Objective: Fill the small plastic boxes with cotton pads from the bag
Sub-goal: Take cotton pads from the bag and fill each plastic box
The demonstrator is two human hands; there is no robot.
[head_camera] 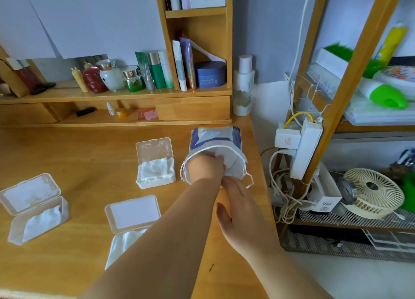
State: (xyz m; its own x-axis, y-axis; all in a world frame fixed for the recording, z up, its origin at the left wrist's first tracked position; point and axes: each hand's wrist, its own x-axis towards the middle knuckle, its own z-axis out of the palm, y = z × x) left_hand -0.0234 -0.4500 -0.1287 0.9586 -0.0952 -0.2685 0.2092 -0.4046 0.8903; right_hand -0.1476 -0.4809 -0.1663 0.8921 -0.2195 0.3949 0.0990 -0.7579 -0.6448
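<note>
The blue and white bag (216, 137) lies on its side on the wooden desk (85, 155), its drawstring mouth facing me. My left hand (205, 167) reaches into the mouth, its fingers curled on white cotton pads (229, 161) inside. My right hand (239, 201) lies palm down just below the bag, with straight fingers touching the lower rim and the thumb spread apart. Three small clear plastic boxes stand open with white pads in them: one beside the bag (155, 171), one at far left (33, 218), and one (132, 215) partly hidden by my left forearm.
A wooden shelf unit (193, 110) with cosmetic bottles and jars runs along the back of the desk. A tall white bottle (243, 85) stands at the back right corner. Right of the desk edge are a power strip (305, 146), tangled cables and a rack holding a small fan (372, 193).
</note>
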